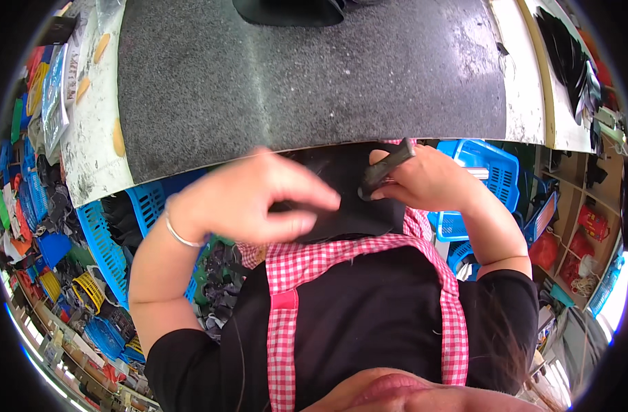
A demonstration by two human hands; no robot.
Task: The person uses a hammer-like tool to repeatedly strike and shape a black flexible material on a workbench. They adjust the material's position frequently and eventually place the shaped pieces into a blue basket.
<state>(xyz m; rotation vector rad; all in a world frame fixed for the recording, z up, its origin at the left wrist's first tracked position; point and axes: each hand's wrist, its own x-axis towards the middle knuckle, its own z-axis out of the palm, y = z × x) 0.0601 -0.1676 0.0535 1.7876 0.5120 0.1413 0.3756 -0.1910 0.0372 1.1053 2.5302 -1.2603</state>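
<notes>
Holding a black sheet piece (355, 213) flat against my apron, just under the tabletop (307, 75) edge, I am working along its upper rim with a dark tool (386, 166). My judgement: it is going best if I am keeping the piece taut and the tool low and steady. My left hand (259, 202) is curling over the piece, thumb and fingers pinching it, wrist bent inward. My right hand (424, 182) is closing around the tool, knuckles up, elbow tucked beside me.
</notes>
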